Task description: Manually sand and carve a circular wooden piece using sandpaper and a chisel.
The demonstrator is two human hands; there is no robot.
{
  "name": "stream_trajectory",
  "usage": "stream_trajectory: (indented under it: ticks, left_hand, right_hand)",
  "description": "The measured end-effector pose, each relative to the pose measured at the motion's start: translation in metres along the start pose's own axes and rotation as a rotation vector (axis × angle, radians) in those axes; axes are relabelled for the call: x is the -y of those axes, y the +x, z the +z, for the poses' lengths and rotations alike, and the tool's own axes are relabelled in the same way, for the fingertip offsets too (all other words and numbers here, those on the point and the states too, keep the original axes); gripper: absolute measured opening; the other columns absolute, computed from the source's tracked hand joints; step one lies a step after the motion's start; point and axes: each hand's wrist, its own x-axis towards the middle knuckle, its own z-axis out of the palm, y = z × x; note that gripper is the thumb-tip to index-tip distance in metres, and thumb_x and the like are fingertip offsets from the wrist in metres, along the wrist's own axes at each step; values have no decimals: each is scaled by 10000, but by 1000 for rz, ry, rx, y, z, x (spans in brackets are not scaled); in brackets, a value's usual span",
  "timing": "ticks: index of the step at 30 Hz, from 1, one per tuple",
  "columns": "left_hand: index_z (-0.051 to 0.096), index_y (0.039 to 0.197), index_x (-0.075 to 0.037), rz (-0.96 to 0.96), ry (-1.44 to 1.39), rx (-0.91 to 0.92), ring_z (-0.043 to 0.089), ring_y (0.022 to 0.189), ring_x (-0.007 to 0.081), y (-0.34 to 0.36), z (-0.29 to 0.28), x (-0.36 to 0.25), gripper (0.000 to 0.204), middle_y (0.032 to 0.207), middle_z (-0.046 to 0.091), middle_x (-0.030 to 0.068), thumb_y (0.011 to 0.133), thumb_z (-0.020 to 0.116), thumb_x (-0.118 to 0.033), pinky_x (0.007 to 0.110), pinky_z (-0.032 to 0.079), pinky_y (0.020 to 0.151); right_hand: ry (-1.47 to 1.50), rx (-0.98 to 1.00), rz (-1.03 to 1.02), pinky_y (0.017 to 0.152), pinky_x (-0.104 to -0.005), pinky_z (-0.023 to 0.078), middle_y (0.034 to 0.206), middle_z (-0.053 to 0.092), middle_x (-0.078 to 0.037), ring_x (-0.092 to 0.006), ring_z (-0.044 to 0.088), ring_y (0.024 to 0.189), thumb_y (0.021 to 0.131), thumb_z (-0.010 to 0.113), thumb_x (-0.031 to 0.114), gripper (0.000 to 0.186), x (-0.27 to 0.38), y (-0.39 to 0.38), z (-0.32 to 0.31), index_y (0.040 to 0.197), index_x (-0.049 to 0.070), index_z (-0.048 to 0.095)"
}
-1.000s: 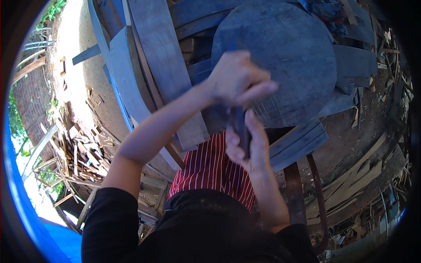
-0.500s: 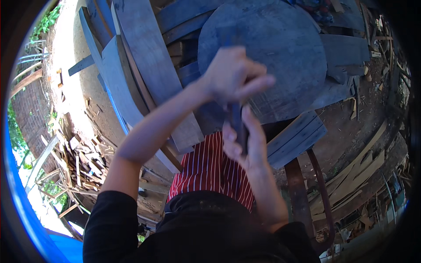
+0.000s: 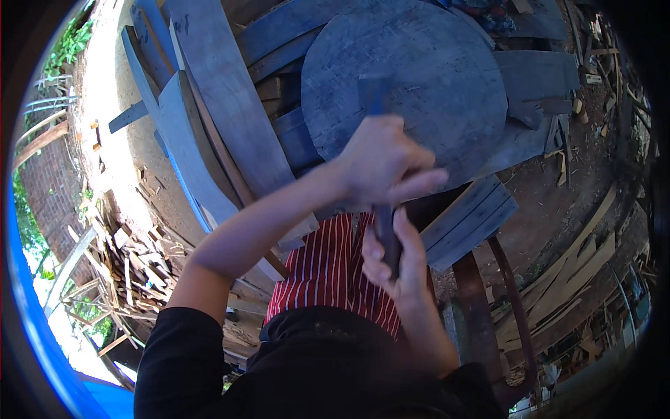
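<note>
My left hand is closed, blurred, over the middle of a long dark tool lying in line with my forearms above a round grey wooden board. Part of what its fingers grip is hidden beneath it. My right hand has its fingers and thumb wrapped round the tool's near end, close to my red-and-white striped lower garment. The tool's far end shows as a dark, bluish flat piece over the board.
Long planks lie stacked left of the round board. A slatted wooden piece and a rusty metal frame are at the lower right. Scrap wood litters the ground on both sides, and a brick surface shows far left.
Both hands and the dark tool have come back toward my body since half a second ago. The round board and planks have shifted slightly up and leftward in the view.
</note>
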Motion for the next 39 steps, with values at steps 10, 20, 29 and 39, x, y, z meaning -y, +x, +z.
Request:
stream_trajectory:
  ticks: [10,20,29,39]
  left_hand:
    - [442,523,-139,25,-85,62,389,408,254,-10,5,-19,483,441,408,40,905,551,-413,340,311,526]
    - [435,547,-112,-27,-53,31,379,423,284,48,-1,20,503,462,388,67,946,495,-412,368,343,542]
    - [446,512,-125,87,-41,47,400,418,289,11,8,-9,519,439,409,60,928,537,-421,360,347,519]
    - [434,531,-111,124,-66,44,384,422,282,7,18,-11,523,460,410,65,952,502,-412,358,334,516]
  right_hand:
    - [14,41,0,299,-207,335,659,471,-61,-86,412,366,1039,374,429,421,-8,-14,-6,1260,73,417]
    - [5,119,-118,302,-204,335,641,477,-37,-72,410,356,1031,393,450,438,31,32,-3,1249,74,438]
    - [54,90,-71,298,-195,364,655,455,-47,-72,407,361,1047,334,441,437,-3,-2,-19,1249,67,432]
    - [87,73,-91,285,-194,362,645,446,-42,-70,399,351,1049,324,439,440,-6,-7,-17,1268,72,428]
